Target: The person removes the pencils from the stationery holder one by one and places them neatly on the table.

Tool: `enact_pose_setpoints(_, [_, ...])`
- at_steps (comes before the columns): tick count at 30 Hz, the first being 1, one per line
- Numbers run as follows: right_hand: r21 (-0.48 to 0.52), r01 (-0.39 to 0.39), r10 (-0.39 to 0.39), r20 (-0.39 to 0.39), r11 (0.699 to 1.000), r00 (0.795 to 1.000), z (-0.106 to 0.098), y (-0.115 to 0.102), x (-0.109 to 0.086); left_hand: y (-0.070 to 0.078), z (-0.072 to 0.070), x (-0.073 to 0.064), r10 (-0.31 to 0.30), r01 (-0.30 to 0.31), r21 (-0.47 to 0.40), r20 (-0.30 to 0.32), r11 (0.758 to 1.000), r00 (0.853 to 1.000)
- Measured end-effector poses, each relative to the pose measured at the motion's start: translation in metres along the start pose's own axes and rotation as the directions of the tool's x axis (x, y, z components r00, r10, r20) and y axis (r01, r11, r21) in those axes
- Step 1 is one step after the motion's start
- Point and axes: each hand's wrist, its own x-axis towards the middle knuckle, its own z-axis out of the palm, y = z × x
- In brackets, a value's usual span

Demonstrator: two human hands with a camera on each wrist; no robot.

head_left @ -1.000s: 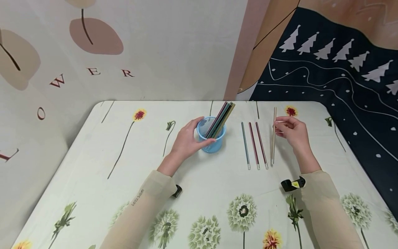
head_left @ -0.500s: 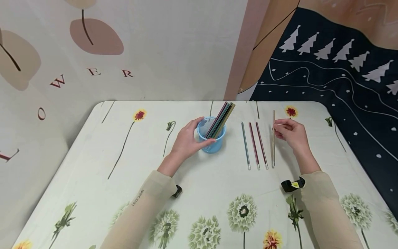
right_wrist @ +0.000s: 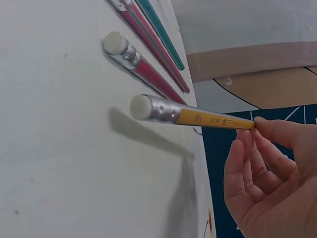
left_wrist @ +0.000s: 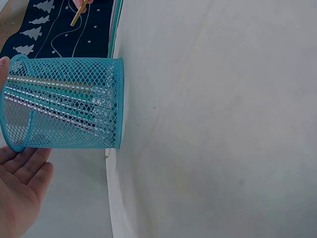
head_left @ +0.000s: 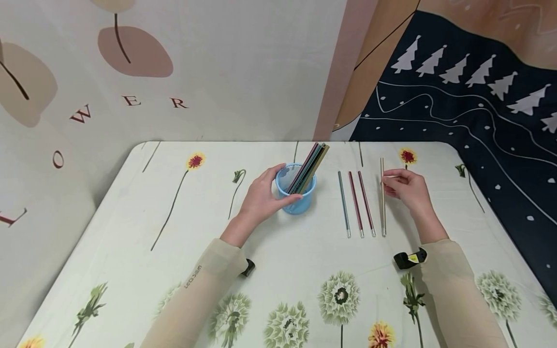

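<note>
My left hand holds a light-blue mesh pencil cup near its rim, thumb at the front and fingers round the far left side. Several pencils lean to the right inside the cup. Pinched between the thumb and fingertips of my right hand is a yellow pencil, its white eraser end toward me. A shadow lies apart from this pencil in the right wrist view. To its left, a teal pencil and two red pencils, one nearer the teal and one farther right, lie in a row with erasers toward me.
A white flower-print cloth covers the table. Behind it hangs a pale printed backdrop, and a dark fabric with tree prints drapes on the right. A black wrist camera sits at the right sleeve.
My right hand has moved the yellow pencil slightly toward me, and its eraser end now lines up with those of the row. The left hand and cup have stayed put.
</note>
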Motion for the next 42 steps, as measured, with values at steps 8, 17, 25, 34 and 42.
enact_pose_setpoints(8, [-0.006,-0.021,0.022,0.012,1.0,1.0,0.001,0.004,0.002,0.0,0.0,0.0,-0.002,0.002,0.006,0.002,1.0,1.0])
enact_pose_setpoints(17, [-0.045,-0.03,0.031,0.013,0.999,0.999,0.002,0.007,0.004,0.0,0.0,0.0,-0.006,0.006,0.001,0.003,1.0,1.0])
enact_pose_setpoints(25, [-0.091,-0.035,0.036,0.013,0.995,0.999,0.004,0.009,0.005,0.0,0.001,0.0,-0.007,0.007,-0.002,0.003,1.0,1.0])
enact_pose_setpoints(34, [-0.099,-0.03,0.034,0.03,0.995,0.999,0.007,0.01,0.008,-0.001,0.001,0.0,-0.005,0.005,0.005,0.0,1.0,1.0])
enact_pose_setpoints(42, [-0.121,-0.05,0.055,0.04,0.991,0.998,0.01,0.011,0.011,-0.001,0.001,0.0,-0.003,0.003,0.003,0.0,1.0,1.0])
